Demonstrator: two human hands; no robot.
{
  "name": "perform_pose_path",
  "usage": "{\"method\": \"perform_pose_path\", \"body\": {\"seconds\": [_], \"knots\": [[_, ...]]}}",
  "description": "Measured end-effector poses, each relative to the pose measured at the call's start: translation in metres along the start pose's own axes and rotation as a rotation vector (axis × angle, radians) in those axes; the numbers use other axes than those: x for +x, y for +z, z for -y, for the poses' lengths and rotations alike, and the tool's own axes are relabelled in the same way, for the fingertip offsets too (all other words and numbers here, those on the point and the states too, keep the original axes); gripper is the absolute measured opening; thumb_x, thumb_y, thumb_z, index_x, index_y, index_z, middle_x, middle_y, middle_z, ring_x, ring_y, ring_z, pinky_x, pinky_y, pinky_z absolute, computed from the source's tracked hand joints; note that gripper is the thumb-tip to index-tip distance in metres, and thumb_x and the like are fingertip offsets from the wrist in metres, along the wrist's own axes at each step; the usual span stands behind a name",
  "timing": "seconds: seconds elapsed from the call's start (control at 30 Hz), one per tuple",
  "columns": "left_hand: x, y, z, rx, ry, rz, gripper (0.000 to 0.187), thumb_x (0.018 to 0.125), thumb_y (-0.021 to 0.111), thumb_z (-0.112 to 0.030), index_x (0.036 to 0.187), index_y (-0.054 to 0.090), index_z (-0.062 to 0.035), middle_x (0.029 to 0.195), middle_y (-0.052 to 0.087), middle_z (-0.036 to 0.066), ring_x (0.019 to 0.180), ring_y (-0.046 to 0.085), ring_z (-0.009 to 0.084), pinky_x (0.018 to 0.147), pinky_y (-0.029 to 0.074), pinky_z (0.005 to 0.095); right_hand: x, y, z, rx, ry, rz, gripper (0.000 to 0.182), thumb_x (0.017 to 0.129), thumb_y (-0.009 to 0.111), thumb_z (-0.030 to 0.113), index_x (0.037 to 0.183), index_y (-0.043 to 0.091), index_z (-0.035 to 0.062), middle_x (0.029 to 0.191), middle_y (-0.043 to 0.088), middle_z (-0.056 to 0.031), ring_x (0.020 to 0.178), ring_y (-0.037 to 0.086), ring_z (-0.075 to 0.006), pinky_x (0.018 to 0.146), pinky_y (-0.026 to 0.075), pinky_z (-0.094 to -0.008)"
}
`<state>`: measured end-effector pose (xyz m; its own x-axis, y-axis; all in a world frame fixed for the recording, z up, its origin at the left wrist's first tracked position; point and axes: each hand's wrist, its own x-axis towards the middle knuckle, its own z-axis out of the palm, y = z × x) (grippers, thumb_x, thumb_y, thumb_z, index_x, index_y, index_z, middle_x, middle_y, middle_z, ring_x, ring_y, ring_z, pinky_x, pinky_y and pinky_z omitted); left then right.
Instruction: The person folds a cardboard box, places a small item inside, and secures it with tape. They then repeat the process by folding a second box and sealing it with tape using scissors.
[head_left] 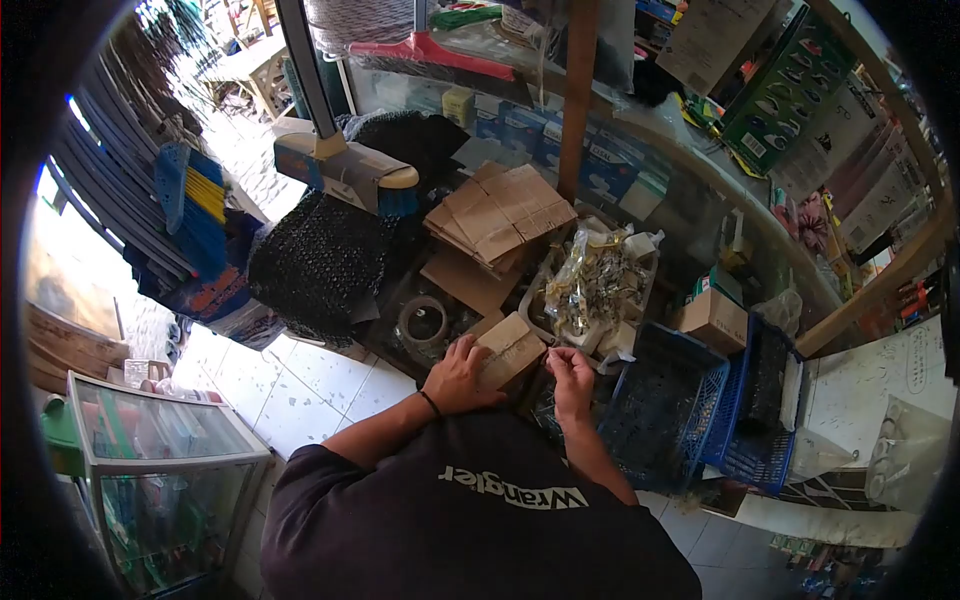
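In the head view a small brown cardboard box [508, 346] sits in front of my chest, a seam running across its top. My left hand [460, 380] steadies it, with fingers on its left side and near edge. At the box's right edge, my right hand [572, 385] is closed in a pinch; whatever lies between its fingertips is too small to make out. Just beyond that hand stands a white tray [528, 308] heaped with small items in clear and gold plastic wrapping [595, 285]. A roll of tape [422, 320] lies to the left of the box.
Flattened cardboard pieces [500, 215] are stacked behind the box. Black bubble wrap [320, 262] and a broom [345, 170] are at the left. Blue baskets [665, 400] stand at the right, near a small carton [712, 320]. A glass cabinet [165, 430] is at lower left.
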<state>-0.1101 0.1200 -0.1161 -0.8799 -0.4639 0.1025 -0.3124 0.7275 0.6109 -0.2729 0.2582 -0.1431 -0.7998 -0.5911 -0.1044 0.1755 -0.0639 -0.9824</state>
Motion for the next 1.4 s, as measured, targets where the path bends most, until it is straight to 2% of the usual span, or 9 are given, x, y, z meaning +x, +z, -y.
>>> {"method": "perform_pose_path", "body": {"seconds": [0.17,0.4,0.63,0.77,0.8,0.93,1.13,1.23,1.4], "knots": [[0.013,-0.018,0.006,-0.077,0.054,0.142,0.064,0.062,0.077,-0.035,0.112,0.049,-0.0050,0.120,0.044,0.019,0.113,0.045,0.0365,0.092,0.043,0.0419,0.003,-0.002,0.004,0.000,-0.010,0.002,0.013,0.087,0.060,0.011,0.094,0.060,0.0008,0.085,0.061,-0.0023,0.076,0.054,-0.0084,0.073,0.046,-0.0231],[0.021,-0.048,0.024,-0.083,0.301,0.264,0.061,0.058,0.077,-0.025,0.110,0.050,-0.0065,0.122,0.044,0.017,0.114,0.044,0.0358,0.096,0.040,0.0421,-0.007,-0.004,0.021,0.149,0.102,0.004,0.009,0.088,0.057,0.011,0.094,0.057,0.0034,0.087,0.061,-0.0051,0.090,0.064,-0.0203,0.072,0.051,-0.0290],[0.018,-0.026,0.025,-0.089,0.259,0.196,0.066,0.057,0.077,-0.020,0.114,0.045,-0.0075,0.126,0.040,0.018,0.117,0.040,0.0384,0.097,0.038,0.0444,-0.025,-0.007,0.003,0.102,0.199,-0.036,0.012,0.089,0.057,0.013,0.094,0.058,0.0016,0.088,0.061,-0.0046,0.085,0.062,-0.0144,0.070,0.050,-0.0261],[0.014,-0.014,0.024,-0.093,0.287,0.059,0.071,0.060,0.078,-0.034,0.117,0.046,-0.0072,0.126,0.041,0.018,0.117,0.039,0.0379,0.099,0.036,0.0438,-0.027,-0.017,-0.011,0.105,0.209,-0.013,0.012,0.088,0.057,0.012,0.095,0.057,0.0029,0.085,0.056,-0.0024,0.084,0.061,-0.0162,0.070,0.051,-0.0289],[0.014,-0.013,0.023,-0.081,0.288,0.053,0.077,0.063,0.077,-0.044,0.122,0.044,-0.0073,0.128,0.040,0.017,0.120,0.037,0.0380,0.100,0.034,0.0456,-0.027,-0.017,-0.010,0.103,0.226,-0.015,0.012,0.089,0.057,0.012,0.096,0.057,0.0028,0.084,0.056,-0.0024,0.084,0.061,-0.0162,0.071,0.052,-0.0293],[0.013,-0.018,0.017,0.074,0.292,0.090,0.078,0.068,0.073,-0.047,0.126,0.039,-0.0056,0.133,0.036,0.019,0.124,0.034,0.0386,0.103,0.030,0.0481,-0.028,-0.020,-0.006,0.033,0.265,0.004,0.011,0.089,0.057,0.013,0.095,0.057,0.0034,0.084,0.056,-0.0028,0.083,0.061,-0.0165,0.071,0.052,-0.0300],[0.020,-0.010,0.019,-0.138,0.296,0.007,0.067,0.074,0.067,-0.044,0.124,0.044,-0.0058,0.125,0.045,0.014,0.119,0.040,0.0340,0.099,0.031,0.0443,-0.019,-0.023,-0.007,0.138,0.293,0.012,0.010,0.088,0.057,0.013,0.093,0.057,0.0040,0.084,0.056,-0.0025,0.081,0.062,-0.0162,0.070,0.053,-0.0300],[0.024,-0.009,0.018,-0.157,0.267,0.000,0.067,0.074,0.066,-0.044,0.123,0.044,-0.0051,0.123,0.046,0.015,0.116,0.042,0.0340,0.098,0.032,0.0433,-0.013,-0.022,-0.001,0.128,0.293,0.005,0.015,0.088,0.060,0.016,0.094,0.058,0.0025,0.084,0.057,-0.0022,0.077,0.059,-0.0121,0.070,0.050,-0.0273],[0.028,-0.016,0.021,-0.203,0.277,0.049,0.062,0.076,0.063,-0.041,0.122,0.046,-0.0035,0.122,0.047,0.017,0.117,0.042,0.0342,0.098,0.033,0.0438,-0.007,-0.024,0.005,0.100,0.278,0.002,0.012,0.087,0.059,0.014,0.093,0.058,0.0034,0.082,0.057,-0.0021,0.077,0.061,-0.0139,0.068,0.051,-0.0260]]}}
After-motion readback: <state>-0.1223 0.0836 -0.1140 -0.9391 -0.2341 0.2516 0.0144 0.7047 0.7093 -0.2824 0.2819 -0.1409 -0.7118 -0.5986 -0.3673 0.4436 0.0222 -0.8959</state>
